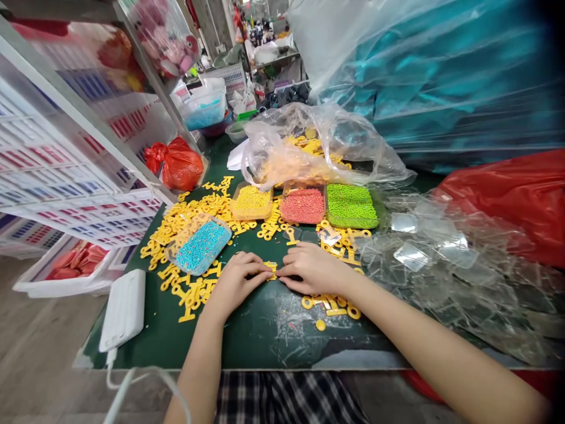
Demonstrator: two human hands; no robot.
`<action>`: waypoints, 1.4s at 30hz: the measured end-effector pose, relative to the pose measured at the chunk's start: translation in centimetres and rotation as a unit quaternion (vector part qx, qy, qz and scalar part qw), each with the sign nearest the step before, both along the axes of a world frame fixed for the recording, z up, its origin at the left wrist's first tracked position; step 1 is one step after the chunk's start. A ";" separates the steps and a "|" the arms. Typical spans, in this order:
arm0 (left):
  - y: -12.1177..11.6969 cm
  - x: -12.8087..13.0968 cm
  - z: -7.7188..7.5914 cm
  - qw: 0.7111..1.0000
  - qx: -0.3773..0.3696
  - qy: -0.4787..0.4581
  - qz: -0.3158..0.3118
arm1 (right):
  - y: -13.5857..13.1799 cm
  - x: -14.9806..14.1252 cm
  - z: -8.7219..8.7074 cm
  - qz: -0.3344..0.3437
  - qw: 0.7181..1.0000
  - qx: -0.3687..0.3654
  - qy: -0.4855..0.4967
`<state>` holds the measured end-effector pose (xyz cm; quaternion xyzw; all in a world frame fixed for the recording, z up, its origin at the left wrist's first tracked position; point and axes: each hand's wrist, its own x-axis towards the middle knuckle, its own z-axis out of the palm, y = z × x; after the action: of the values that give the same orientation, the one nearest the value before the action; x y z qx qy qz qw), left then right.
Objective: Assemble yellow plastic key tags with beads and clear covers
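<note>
A small yellow plastic piece (270, 271) lies at the middle of the dark green table, between my two hands. My left hand (239, 281) has its fingertips closed on the piece's left end. From the other side, my right hand (311, 268) pinches its right end. Fingers cover part of the piece, so its full shape is hidden. Left of my left hand is a tilted clear tub of blue beads (203, 244). Loose yellow plastic pieces (192, 294) are strewn around it. More yellow pieces (338, 305) lie beneath and beside my right forearm.
Tubs of yellow beads (252, 201), red beads (302, 205) and green beads (352, 205) stand behind my hands. Beyond them is a clear bag (326, 141) of yellow pieces. Clear plastic squares (441, 271) pile up at right. A white power bank (123, 309) sits at the left edge.
</note>
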<state>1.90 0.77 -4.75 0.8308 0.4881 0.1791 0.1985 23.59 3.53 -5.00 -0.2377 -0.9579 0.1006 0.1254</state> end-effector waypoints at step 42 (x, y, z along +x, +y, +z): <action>16.9 14.4 4.3 0.961 -0.005 0.247 -0.126 | 0.2 -0.1 1.1 -0.015 0.997 0.073 -0.033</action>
<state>16.25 17.64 -0.41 0.9029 0.4143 -0.0604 0.0975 23.50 3.69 -3.86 -0.2453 -0.9628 0.0204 0.1118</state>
